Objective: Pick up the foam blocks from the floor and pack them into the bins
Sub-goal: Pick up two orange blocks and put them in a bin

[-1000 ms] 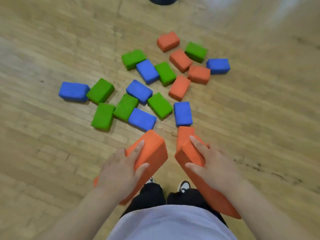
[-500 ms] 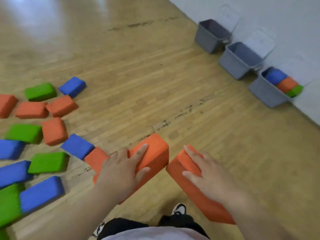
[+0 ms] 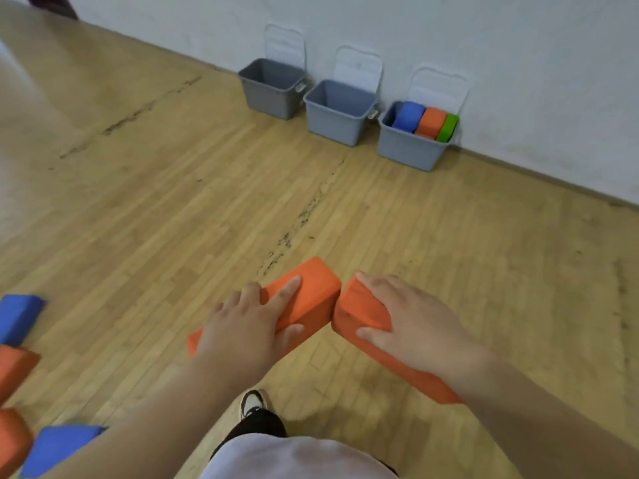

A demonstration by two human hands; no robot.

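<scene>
Left orange block (image 3: pixel 306 299): as it is held off the floor in the near middle, it points far-right, and its far end comes just beside the other block's; whether they touch cannot be told.
Right orange block (image 3: pixel 363 314): held likewise, pointing far-left, with its near end hidden under the forearm.
Left hand (image 3: pixel 245 335): grips the left orange block from above, fingers spread across the top and thumb on the right side face.
Right hand (image 3: pixel 416 324): grips the right orange block from above, fingers over the top and thumb on the side face.
Right bin (image 3: pixel 408 155): far, against the wall (image 3: pixel 501 46); holds a blue block (image 3: pixel 408 116), an orange block (image 3: pixel 430 122) and a green block (image 3: pixel 448 127) side by side.
Middle bin (image 3: pixel 335 127): just left of it, grey, lid upright behind.
Left bin (image 3: pixel 273 98): next along the wall, grey, lid upright.
Floor (image 3: pixel 155 209): wooden boards; two blue blocks (image 3: pixel 17 316) and two orange blocks (image 3: pixel 14 368) lie at the near left edge.
Shoe (image 3: pixel 252 402): below the hands.
</scene>
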